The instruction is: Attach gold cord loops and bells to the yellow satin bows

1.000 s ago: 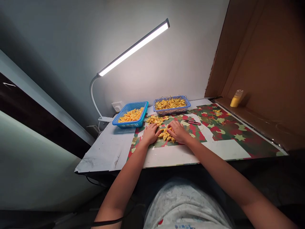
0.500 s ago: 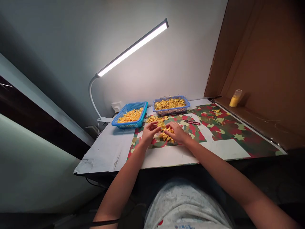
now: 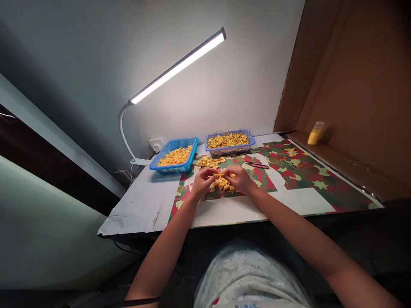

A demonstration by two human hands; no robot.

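Observation:
Between my two hands is a small yellow ribbon piece, pinched at its left end by my left hand and at its right end by my right hand. Just below it, a loose pile of small yellow folded pieces lies on the camouflage-patterned sheet, partly hidden by my fingers. Beyond my hands rests a flatter heap of yellow pieces with cords. What exactly the folded pieces are is too small to tell.
At the back left stands a blue basket of yellow pieces; a purple-blue basket of gold corded pieces is beside it. Pink-handled snips lie to the right. A lit lamp leans overhead. A yellow bottle stands at far right.
My hands have come closer together, and their fingers have closed on a small yellow ribbon piece now stretched between them. The baskets and snips stay in place.

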